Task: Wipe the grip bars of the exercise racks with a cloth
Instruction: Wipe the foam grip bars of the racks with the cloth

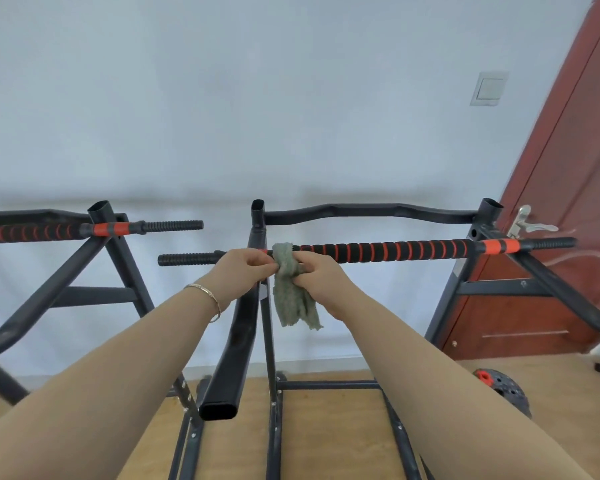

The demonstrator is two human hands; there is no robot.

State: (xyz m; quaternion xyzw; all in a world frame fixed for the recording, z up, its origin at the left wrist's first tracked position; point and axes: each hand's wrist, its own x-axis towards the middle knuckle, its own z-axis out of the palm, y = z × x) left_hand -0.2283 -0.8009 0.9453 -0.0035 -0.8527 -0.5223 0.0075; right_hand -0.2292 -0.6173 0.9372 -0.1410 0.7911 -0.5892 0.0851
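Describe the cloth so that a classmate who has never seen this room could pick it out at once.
Start at the brown door on the right and follow the black-and-orange grip bar leftward to where both hands meet. The cloth is draped over the bar there, pinched by the left hand and right hand. It is the only soft, grey-green, fuzzy thing among hard black tubes.

A grey-green terry cloth (293, 289) is draped over the left end of the grip bar (395, 251) of the nearer rack, its upper part bunched on the bar and the rest hanging limp below. That bar runs level, padded in black foam with orange rings and bare ribbed ends. A second, similar grip bar (32, 232) lies level on the rack at left.
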